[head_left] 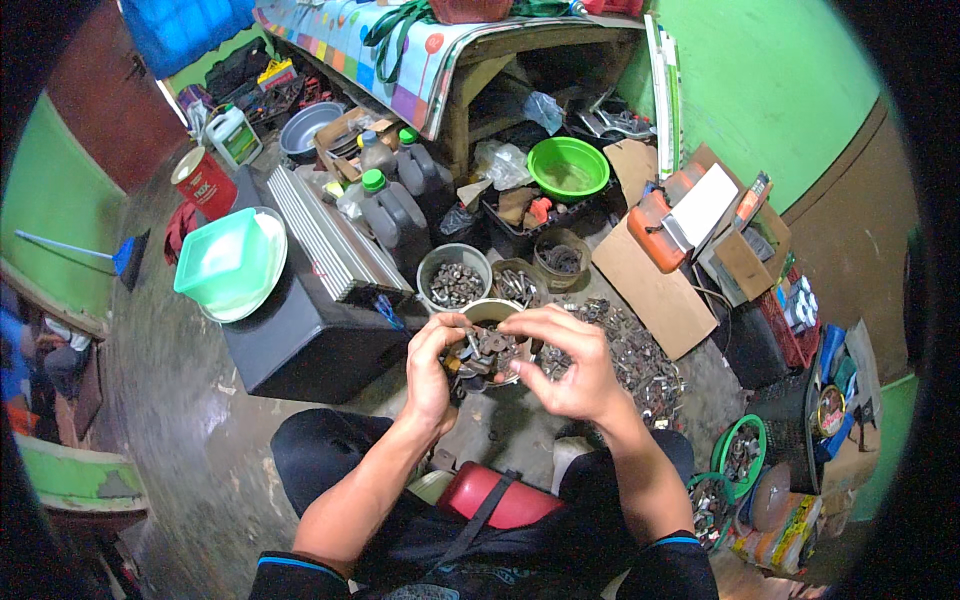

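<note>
Seen from above: left hand [432, 365] gripping the side of a round tin [487, 345] heaped with small rusty metal parts, right hand [570, 365] curled over its rim, fingertips among the pieces. Just beyond, three more tins of hardware [455, 275]; loose metal scrap [635, 355] spread right of the hands; green basin [568, 167] farther back.

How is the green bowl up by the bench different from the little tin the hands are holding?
The green bowl sits on a crate near the bench; the tin is gripped by the left hand and the right hand. The green bowl is bright plastic and wide; the tin is dull metal and narrower. The green bowl looks nearly empty; the tin is heaped with small metal parts. Both are round and open on top.
</note>
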Demonstrator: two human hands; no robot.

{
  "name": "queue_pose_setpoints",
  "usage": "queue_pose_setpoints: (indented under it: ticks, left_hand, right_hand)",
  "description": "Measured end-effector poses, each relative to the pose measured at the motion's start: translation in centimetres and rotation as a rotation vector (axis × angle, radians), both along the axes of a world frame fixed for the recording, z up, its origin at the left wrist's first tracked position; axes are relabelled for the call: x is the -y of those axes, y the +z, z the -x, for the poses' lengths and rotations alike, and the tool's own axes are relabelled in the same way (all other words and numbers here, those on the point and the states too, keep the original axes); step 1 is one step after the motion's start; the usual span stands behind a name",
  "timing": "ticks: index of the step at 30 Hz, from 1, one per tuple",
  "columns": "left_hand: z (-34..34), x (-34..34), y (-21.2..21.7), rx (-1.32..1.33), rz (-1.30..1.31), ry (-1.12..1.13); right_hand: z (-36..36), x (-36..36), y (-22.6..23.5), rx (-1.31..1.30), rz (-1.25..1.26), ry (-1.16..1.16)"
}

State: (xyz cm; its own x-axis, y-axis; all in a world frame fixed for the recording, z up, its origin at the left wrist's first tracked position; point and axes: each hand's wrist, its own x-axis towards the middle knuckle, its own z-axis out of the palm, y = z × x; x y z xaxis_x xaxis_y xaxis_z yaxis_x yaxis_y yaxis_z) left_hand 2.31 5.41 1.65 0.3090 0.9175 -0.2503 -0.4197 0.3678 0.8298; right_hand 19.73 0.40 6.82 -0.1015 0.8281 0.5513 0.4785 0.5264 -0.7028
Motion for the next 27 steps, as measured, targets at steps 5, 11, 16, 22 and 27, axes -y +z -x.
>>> queue_pose_setpoints:
  ticks: [5,11,16,22,27]
  left_hand:
    - [-0.5,0.9,2.7,0.091,0.118,-0.07]
    - [-0.7,1.1,2.2,-0.041,0.018,-0.068]
    - [-0.5,0.8,2.1,-0.045,-0.031,-0.082]
    - [0.1,0.3,1.2,-0.042,-0.073,-0.024]
    - [-0.1,0.2,1.2,-0.041,-0.055,-0.073]
  right_hand:
    - [-0.1,0.2,-0.9,0.003,-0.035,0.014]
    - [0.0,0.1,-0.7,-0.023,-0.039,-0.031]
    - [0.9,0.2,-1.3,-0.208,0.138,-0.193]
    - [-0.9,-1.0,-3.2,-0.267,0.426,-0.339]
    - [-0.5,-1.7,-4.4,-0.04,0.431,-0.358]
